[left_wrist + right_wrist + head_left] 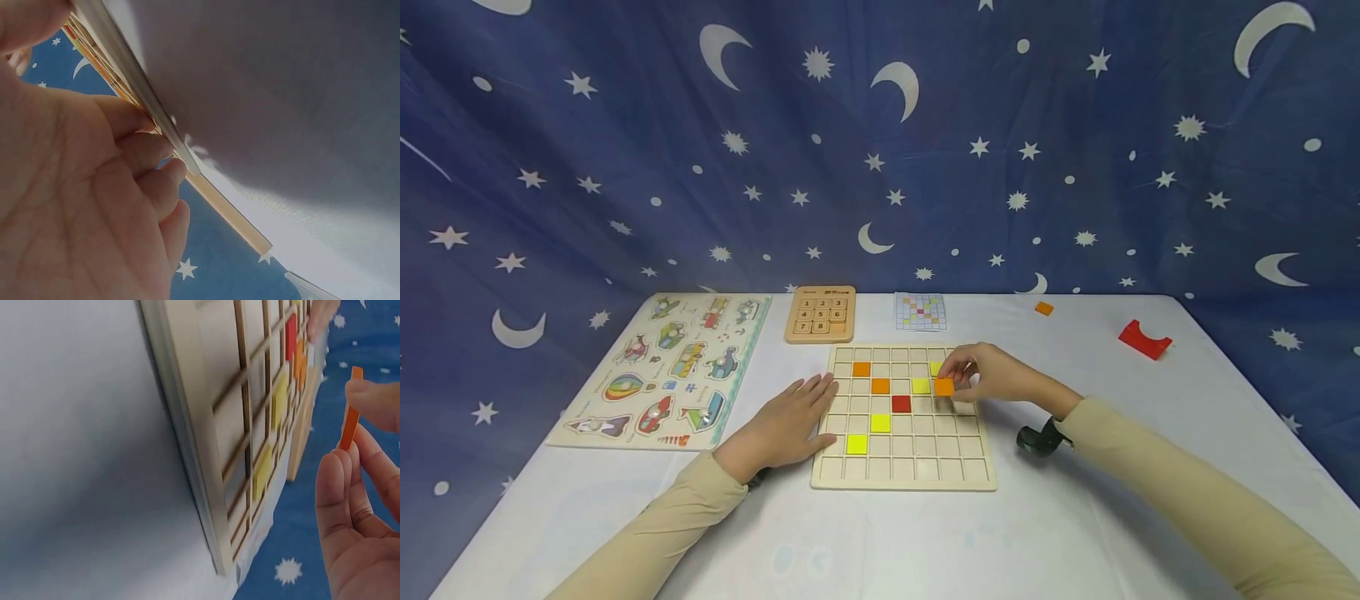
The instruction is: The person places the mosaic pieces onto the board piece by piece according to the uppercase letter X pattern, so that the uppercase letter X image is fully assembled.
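Observation:
A wooden grid board (904, 482) lies flat on the table, with a red tile (901, 404), two orange tiles and several yellow tiles in its cells. Over the board's right part, my right hand (996, 373) pinches an orange square tile (943, 387) between thumb and fingers. The right wrist view shows that tile (351, 415) edge-on, held apart from the board. My left hand (793, 421) rests at the board's left edge with its fingers extended. Seen from the left wrist, its fingertips touch the board's side (150, 97).
Behind the board lie a wooden number puzzle (820, 332) and a printed pattern card (921, 312). A vehicle picture puzzle (655, 358) is at left. A loose orange tile (1043, 308) and a red arch-shaped block (1145, 340) lie at back right. A starry blue curtain (850, 242) hangs behind.

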The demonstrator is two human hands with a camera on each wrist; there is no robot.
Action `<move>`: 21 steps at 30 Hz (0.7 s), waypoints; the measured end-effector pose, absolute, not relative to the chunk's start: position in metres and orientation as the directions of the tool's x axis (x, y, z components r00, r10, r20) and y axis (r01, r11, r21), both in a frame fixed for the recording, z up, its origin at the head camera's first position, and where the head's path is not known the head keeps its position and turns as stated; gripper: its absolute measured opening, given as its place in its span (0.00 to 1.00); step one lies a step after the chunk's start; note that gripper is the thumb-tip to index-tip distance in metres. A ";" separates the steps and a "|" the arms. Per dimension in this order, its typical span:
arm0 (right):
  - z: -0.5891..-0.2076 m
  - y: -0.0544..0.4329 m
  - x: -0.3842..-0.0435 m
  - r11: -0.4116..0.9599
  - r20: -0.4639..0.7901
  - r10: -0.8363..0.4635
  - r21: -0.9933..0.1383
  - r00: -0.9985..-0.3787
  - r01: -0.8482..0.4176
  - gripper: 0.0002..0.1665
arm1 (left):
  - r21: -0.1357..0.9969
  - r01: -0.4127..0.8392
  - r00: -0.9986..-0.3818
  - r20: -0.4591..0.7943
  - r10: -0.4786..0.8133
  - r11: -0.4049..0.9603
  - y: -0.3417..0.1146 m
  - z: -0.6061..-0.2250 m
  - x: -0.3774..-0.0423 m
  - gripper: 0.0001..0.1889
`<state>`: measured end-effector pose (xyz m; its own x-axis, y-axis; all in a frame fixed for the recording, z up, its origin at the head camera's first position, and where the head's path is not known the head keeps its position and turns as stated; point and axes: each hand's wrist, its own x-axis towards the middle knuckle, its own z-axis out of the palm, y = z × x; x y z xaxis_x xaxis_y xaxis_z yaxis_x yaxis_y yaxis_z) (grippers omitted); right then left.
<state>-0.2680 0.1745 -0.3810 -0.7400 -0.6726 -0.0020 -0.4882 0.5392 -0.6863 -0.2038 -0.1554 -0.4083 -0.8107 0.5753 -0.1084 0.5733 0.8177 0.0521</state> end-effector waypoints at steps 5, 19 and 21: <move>-0.386 0.167 -0.261 0.537 -0.036 -0.702 -0.684 -0.711 -0.495 0.14 | 0.052 0.572 -0.812 -0.110 0.574 0.819 -0.155 -0.409 -0.204 0.39; -0.393 0.150 -0.257 0.527 -0.108 -0.747 -0.697 -0.656 -0.486 0.13 | 0.054 0.574 -0.810 -0.111 0.576 0.817 -0.156 -0.409 -0.205 0.39; -0.394 0.149 -0.258 0.529 -0.113 -0.750 -0.694 -0.652 -0.488 0.13 | 0.054 0.574 -0.809 -0.113 0.577 0.817 -0.156 -0.409 -0.205 0.39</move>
<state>-0.2577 0.1486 -0.3938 -0.6522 -0.7496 -0.1126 -0.4885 0.5293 -0.6937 -0.2048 -0.1557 -0.4086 -0.8091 0.5766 -0.1133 0.5744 0.8168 0.0542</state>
